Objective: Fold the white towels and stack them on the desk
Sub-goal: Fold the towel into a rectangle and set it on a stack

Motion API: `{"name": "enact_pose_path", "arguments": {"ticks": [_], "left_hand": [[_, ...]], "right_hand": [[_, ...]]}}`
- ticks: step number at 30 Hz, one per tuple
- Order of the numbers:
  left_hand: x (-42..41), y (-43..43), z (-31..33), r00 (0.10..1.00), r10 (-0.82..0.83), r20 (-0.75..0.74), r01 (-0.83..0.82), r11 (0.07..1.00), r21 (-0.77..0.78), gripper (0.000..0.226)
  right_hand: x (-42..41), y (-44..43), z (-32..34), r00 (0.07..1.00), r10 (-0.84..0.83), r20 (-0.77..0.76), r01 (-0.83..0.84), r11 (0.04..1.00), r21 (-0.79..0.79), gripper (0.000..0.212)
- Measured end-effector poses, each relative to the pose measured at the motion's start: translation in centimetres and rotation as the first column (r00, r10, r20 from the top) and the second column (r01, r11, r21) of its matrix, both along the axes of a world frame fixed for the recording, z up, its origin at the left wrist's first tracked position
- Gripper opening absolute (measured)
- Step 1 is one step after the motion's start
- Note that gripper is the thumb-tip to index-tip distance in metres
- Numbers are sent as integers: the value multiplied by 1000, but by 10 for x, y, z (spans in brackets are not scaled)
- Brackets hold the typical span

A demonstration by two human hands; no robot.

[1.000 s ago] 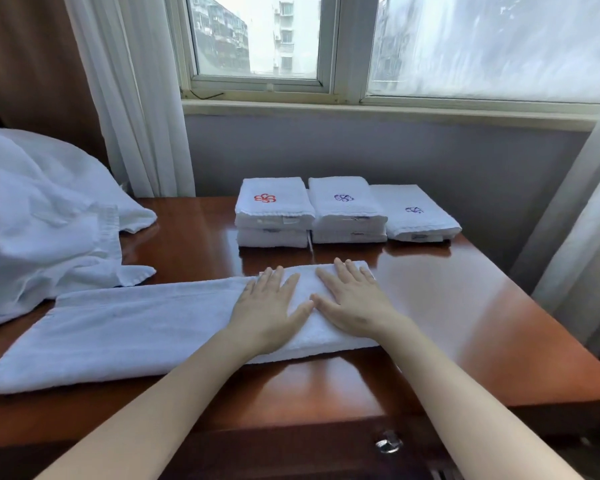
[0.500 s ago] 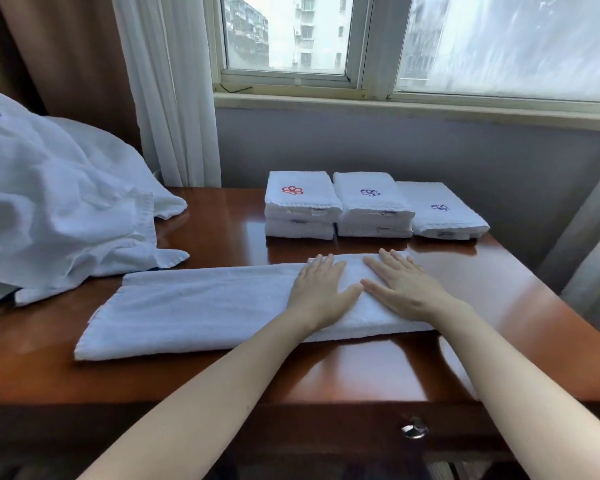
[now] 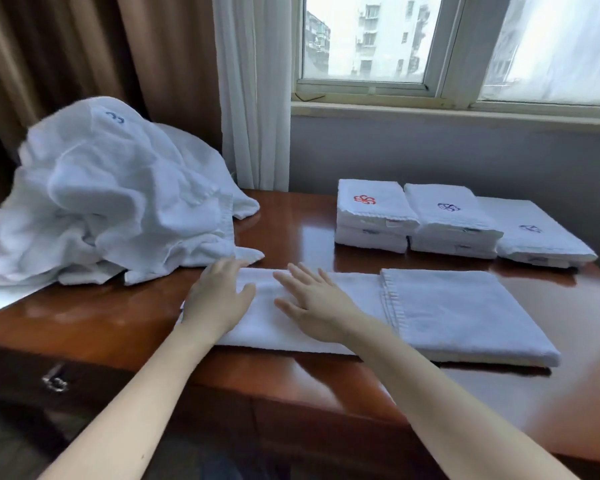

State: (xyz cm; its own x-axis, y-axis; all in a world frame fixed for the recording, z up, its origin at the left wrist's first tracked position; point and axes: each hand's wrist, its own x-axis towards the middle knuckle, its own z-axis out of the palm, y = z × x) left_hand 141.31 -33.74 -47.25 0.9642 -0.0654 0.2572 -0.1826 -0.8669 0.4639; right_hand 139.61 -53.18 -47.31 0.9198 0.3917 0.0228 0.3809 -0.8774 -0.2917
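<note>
- Left hand [image 3: 219,299], right hand [image 3: 312,306]: fingers spread flat, pressing the long towel [image 3: 430,313], frame centre, on the desk [image 3: 291,220].
- Folded stacks [image 3: 374,213]: upper right.
- Unfolded pile [image 3: 111,202]: upper left.

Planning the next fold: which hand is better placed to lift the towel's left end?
Left, probably: the left hand lies flat at that end of the towel; the right hand rests nearer its middle.

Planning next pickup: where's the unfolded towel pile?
Head view: the unfolded towel pile sits on the left end of the desk, beside the white curtain, beyond the left hand.
</note>
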Motion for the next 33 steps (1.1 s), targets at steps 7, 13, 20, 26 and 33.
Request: {"name": "enact_pose_path", "arguments": {"ticks": [7, 13, 20, 26, 33], "left_hand": [[-1, 37, -23, 926, 246, -285, -171, 949, 265, 88], [5, 38, -23, 949, 216, -228, -203, 976, 80, 67], [3, 39, 15, 979, 77, -187, -132, 945, -300, 16], [13, 4, 59, 975, -109, -195, -34, 790, -612, 60], [15, -104, 88, 875, -427, -229, 133, 667, -733, 76]], "right_hand": [[15, 30, -24, 999, -19, 35, 23, 993, -117, 61], [15, 27, -25, 999, -12, 42, 16, 996, -90, 62], [8, 23, -22, 996, -33, 80, 25, 994, 103, 60], [-9, 8, 16, 983, -178, -39, 149, 662, 735, 40], [-31, -56, 72, 961, -64, -270, 277, 289, 916, 50]]}}
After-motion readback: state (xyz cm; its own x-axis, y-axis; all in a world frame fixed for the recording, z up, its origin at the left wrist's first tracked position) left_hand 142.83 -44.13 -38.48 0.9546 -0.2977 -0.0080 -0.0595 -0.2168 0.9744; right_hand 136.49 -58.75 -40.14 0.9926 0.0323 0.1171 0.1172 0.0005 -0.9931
